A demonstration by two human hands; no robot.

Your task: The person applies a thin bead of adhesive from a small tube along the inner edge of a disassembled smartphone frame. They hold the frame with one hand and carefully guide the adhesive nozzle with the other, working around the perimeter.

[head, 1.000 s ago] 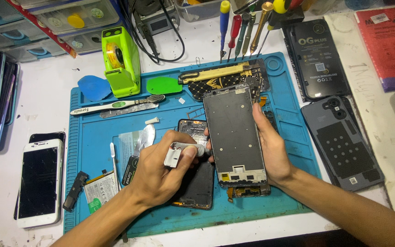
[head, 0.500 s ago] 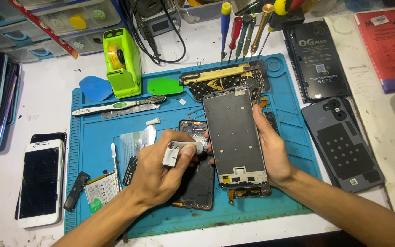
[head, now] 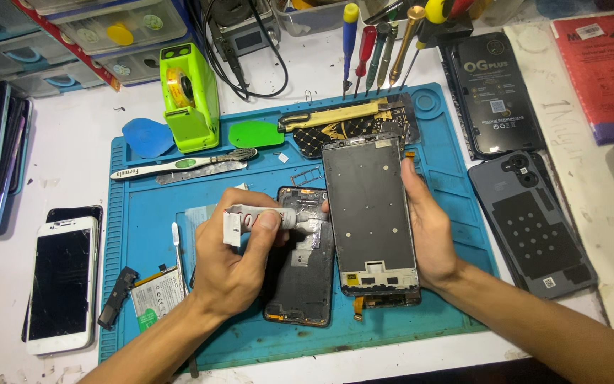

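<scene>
Matt dark metal phone frame [head: 369, 213]; matt blue rubbery mat [head: 143, 206]; glossy glass white phone [head: 60, 283].

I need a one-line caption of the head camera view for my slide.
Left hand squeezes a small glue tube at a phone frame held by the right hand over a blue repair mat.

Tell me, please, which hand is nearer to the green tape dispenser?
The left. The left hand, holding a small white glue tube, sits below the green tape dispenser on the blue mat. The right hand grips the phone frame, farther right.
</scene>
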